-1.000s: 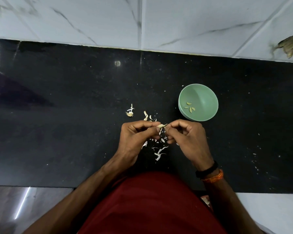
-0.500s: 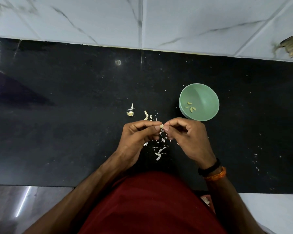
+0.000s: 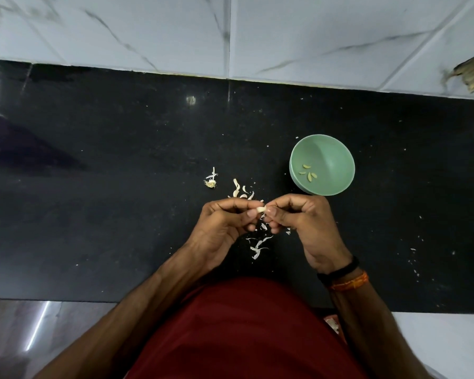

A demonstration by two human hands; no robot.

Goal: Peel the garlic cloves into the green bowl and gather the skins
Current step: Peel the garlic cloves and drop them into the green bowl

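A small pale garlic clove [image 3: 261, 209] is pinched between the fingertips of both hands above the black counter [image 3: 93, 214]. My left hand [image 3: 225, 228] grips its left end, and my right hand [image 3: 304, 222] pinches its right end. The green bowl [image 3: 337, 151] stands just beyond my right hand and holds several peeled cloves [image 3: 307, 173]. White garlic skins [image 3: 257, 246] lie scattered on the counter under and between my hands, with more skins [image 3: 240, 190] just beyond my left hand. A dry garlic root stub [image 3: 210, 183] lies further left.
A marble-tiled wall [image 3: 230, 36] rises behind the counter, with a brownish scrap [image 3: 471, 73] on it at the far right. White specks [image 3: 413, 258] dot the counter at the right. The counter's front edge runs right below my forearms.
My hands have stayed together over the skins. The clove has turned a little between the fingertips and shows more of its pale body now.
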